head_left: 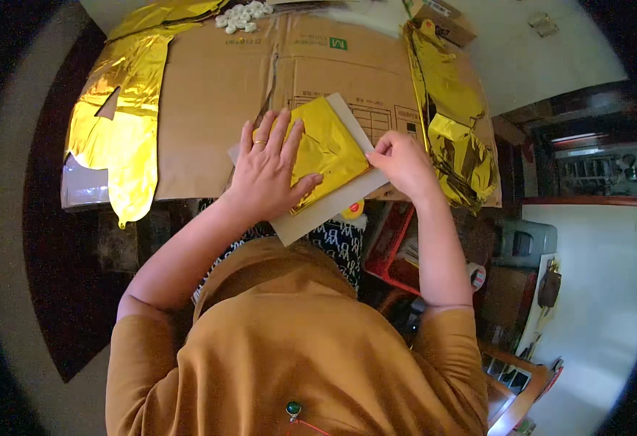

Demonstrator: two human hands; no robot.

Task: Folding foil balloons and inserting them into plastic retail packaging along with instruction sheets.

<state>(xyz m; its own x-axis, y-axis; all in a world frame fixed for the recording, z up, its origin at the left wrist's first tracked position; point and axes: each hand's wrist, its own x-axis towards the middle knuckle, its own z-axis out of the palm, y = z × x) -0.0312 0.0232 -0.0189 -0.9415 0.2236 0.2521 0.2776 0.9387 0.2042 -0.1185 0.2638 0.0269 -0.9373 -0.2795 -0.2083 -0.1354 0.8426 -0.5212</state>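
Note:
A gold foil balloon (333, 149), folded into a flat packet, lies on a pale grey card (307, 225) set at a slant. The card rests on the cardboard near its front edge, one corner reaching over my lap. My left hand (264, 167) presses flat on the left part of the foil, fingers apart, a ring on one of them. At the packet's right corner, the thumb and fingers of my right hand (403, 166) pinch the foil's edge. Whether they also catch the card is hard to see.
Flattened cardboard (209, 109) covers the work surface. Unfolded gold foil balloons (137, 123) lie on the left, more gold foil (453, 98) on the right. Small white pieces (242, 16) are heaped at the back. Below right are a red crate (382, 258) and a tape roll (476, 276).

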